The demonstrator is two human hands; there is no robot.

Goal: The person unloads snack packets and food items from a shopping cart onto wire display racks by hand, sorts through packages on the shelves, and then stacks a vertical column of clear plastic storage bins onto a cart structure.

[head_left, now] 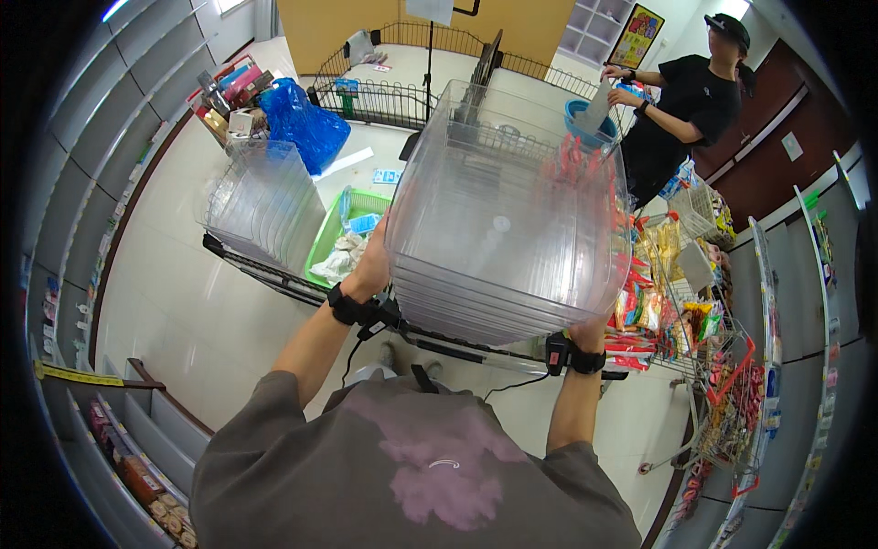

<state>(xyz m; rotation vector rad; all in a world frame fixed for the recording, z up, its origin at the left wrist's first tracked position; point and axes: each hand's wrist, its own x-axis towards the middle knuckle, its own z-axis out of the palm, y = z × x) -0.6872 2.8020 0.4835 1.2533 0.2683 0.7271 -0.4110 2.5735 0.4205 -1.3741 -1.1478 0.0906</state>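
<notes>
Between my two hands is a tall nested stack of clear plastic bins (501, 226), above the front edge of a table. My left hand (370, 264) grips its left side, the fingertips partly hidden behind the plastic. At the lower right corner my right hand (591, 331) holds the stack, its fingers mostly hidden. A second stack of clear plastic bins (267, 206) stands on the table at the left. Beside it lies a green plastic basket (319, 247) holding crumpled white cloths (341, 259) and a blue-and-white packet (363, 224).
A blue plastic bag (302, 127) and assorted boxes (236, 89) are at the back left. A co-worker (699, 103) stands back right by a blue basin (590, 127). Shopping carts (693, 343) with snack packets are right. Shelves (89, 171) line both sides; a wire fence (370, 99) stands behind.
</notes>
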